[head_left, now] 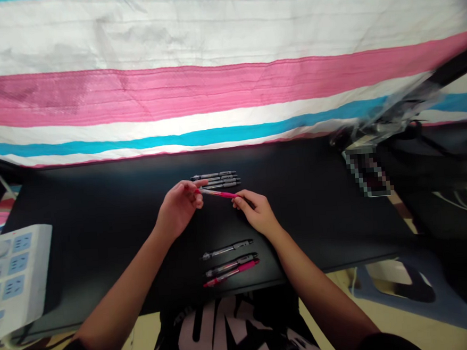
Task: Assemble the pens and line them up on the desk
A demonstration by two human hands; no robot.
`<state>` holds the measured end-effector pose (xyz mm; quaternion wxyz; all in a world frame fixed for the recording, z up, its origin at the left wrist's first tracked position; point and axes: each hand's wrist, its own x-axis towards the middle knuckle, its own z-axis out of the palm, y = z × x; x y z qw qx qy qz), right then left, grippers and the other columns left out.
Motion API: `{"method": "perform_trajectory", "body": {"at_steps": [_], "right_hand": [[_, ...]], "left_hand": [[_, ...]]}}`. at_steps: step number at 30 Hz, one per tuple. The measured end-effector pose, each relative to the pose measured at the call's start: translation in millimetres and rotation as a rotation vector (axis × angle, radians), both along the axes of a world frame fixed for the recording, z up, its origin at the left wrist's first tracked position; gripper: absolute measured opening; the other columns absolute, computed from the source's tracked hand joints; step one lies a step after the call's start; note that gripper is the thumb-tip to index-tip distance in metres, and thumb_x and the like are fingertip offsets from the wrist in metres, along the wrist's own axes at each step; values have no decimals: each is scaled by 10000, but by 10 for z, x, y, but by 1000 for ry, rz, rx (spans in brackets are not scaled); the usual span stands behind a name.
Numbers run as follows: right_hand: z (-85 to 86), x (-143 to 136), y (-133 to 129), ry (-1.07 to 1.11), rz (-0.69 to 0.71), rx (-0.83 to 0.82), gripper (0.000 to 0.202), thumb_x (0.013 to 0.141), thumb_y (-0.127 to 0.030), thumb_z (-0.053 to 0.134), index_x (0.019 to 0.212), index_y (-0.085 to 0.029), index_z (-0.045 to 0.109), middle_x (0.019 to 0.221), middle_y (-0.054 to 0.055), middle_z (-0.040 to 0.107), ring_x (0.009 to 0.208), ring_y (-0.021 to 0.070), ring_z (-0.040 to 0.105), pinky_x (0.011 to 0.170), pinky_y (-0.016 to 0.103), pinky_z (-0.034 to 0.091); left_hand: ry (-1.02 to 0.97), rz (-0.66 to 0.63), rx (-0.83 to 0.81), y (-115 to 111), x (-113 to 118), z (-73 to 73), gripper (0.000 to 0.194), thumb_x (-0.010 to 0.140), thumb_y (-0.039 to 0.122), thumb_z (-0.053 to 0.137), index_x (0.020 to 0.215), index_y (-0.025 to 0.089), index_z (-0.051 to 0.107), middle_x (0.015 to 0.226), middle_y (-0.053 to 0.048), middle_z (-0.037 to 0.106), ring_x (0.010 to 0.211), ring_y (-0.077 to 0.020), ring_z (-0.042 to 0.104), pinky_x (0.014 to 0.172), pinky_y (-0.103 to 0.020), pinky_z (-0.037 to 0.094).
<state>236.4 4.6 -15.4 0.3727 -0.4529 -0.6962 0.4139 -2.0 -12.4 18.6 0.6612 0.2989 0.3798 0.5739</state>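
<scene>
A red pen point(216, 192) is held level above the black table between my two hands. My left hand point(179, 208) has its fingertips closed round the pen's left end, with one finger stretched out to the right. At the pen's other end, my right hand point(257, 209) pinches the red grip. Just behind the hands lie several black pens point(220, 181) side by side. Nearer to me is a single black pen point(227, 249). Below it, another black pen point(232, 265) lies alongside a second red pen point(231, 272).
The black table point(99, 205) meets a striped plastic sheet point(211, 91) at its back. A white power strip point(20, 280) stands at the left. Toward the back right lie a phone-like object point(369, 172), partly pixelated, and a clear plastic bag point(397, 113).
</scene>
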Motion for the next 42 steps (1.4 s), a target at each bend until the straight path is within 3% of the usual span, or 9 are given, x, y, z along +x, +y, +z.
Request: {"method": "perform_trajectory", "body": {"at_steps": [5,8,14,20,26,35,38,42], "right_hand": [[-24,24,38,-46,-81,69,264,1013,-368,541,879,-203,698,791,47,706,745,198,659,732,322,494],[-29,20,52,-72,-90,117,257,1015,-357,543,891,-204,708,817,53,701,775,204,661,740,328,499],[-70,6,65,-87,-170,161,187,995,-321,568,1002,-215,723,927,67,725,823,210,668,759,343,539],[-147,-40,76,-113,-218,185,112,934,-243,609,980,-203,703,934,68,665,734,178,620,717,329,553],[-160,-80,78,-170,-290,165,84,913,-211,596,915,-204,680,937,70,611,697,165,579,681,323,540],[-110,-86,69,-160,-198,164,104,922,-217,594,846,-208,664,874,53,621,730,178,584,683,313,506],[-97,-85,66,-148,-193,166,109,929,-217,591,853,-202,668,875,53,626,731,176,584,677,313,497],[-57,-83,64,-131,-214,156,136,948,-235,570,856,-209,668,869,55,636,733,179,581,677,311,501]], "left_hand": [[762,8,246,74,-217,-31,220,889,336,746,1030,168,760,1004,-92,776,838,-195,705,823,-345,577],[950,-22,343,86,-298,-59,200,887,329,752,1019,181,779,1007,-79,783,912,-220,734,860,-348,586],[1191,-81,448,95,-280,-173,115,927,283,703,947,202,781,918,-54,783,834,-205,725,790,-332,569],[1292,-9,527,105,-199,-281,120,943,264,676,914,208,778,905,-53,715,701,-155,618,728,-304,526],[1220,20,503,114,-192,-293,91,922,271,702,898,221,773,895,-53,703,699,-163,593,743,-306,501],[1218,47,471,92,-151,-258,74,915,253,692,955,214,741,792,-3,578,658,-137,533,684,-270,451],[1223,-43,524,27,-122,-176,79,932,268,687,962,210,733,838,-10,596,659,-127,536,672,-265,437],[1167,-423,623,-109,14,-60,181,907,385,756,909,207,730,814,-19,633,735,-156,587,700,-281,432]]}}
